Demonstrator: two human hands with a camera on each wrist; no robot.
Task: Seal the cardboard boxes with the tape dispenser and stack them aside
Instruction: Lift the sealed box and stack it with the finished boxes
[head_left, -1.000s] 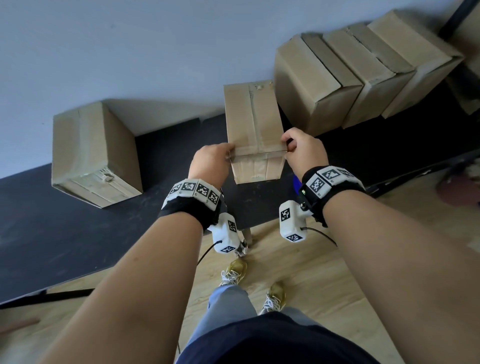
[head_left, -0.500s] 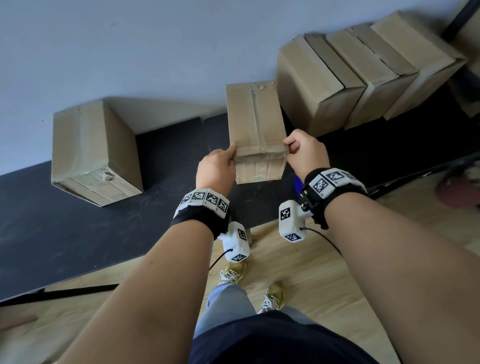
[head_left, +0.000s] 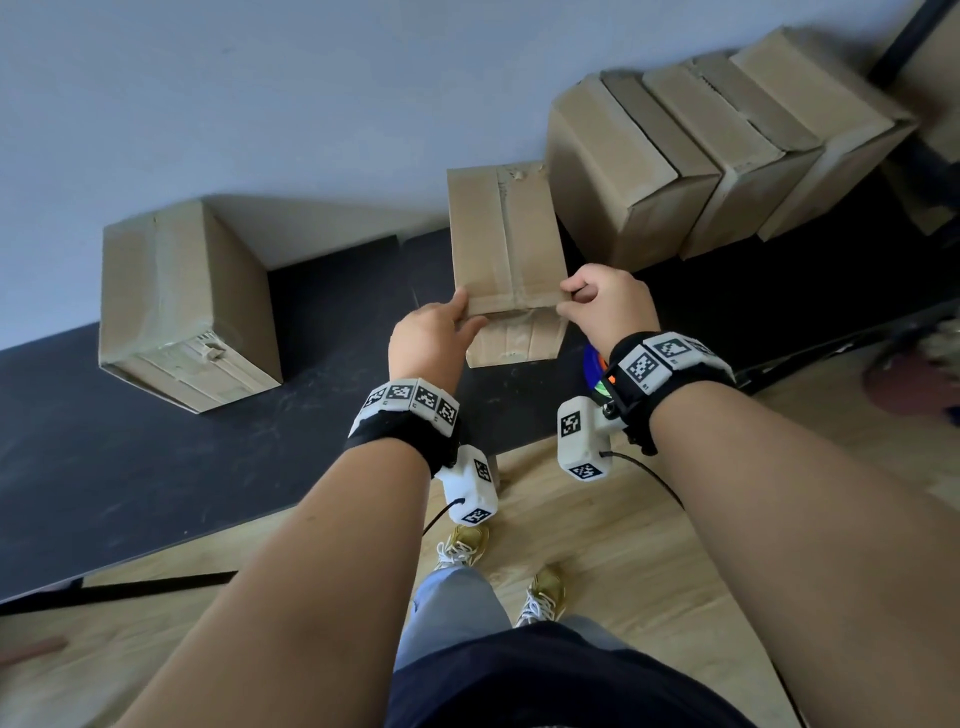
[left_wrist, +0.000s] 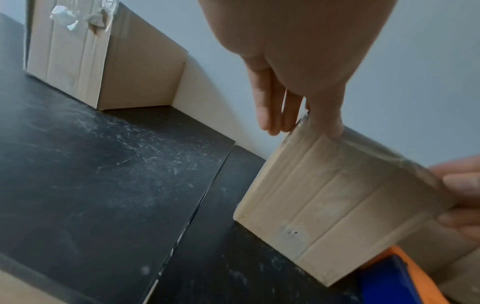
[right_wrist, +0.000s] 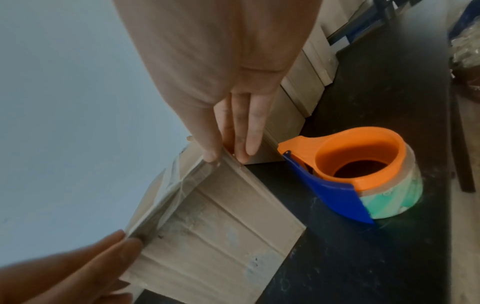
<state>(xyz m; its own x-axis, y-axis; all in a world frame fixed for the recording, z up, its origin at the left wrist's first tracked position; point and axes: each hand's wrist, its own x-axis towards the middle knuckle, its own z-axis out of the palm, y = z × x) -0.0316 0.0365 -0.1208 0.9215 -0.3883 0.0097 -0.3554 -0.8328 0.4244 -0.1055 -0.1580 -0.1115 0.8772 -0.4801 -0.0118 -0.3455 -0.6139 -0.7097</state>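
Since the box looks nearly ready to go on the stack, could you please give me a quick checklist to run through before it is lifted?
1. Clear tape lies along the near top edge of the small brown cardboard box: ok.
2. Left hand and right hand at its corners: ok.
3. Tape fully stuck down: cannot tell.
4. Orange and blue tape dispenser set down on the black table, clear of both hands: ok.
5. Row of brown boxes to the right has space: cannot tell.
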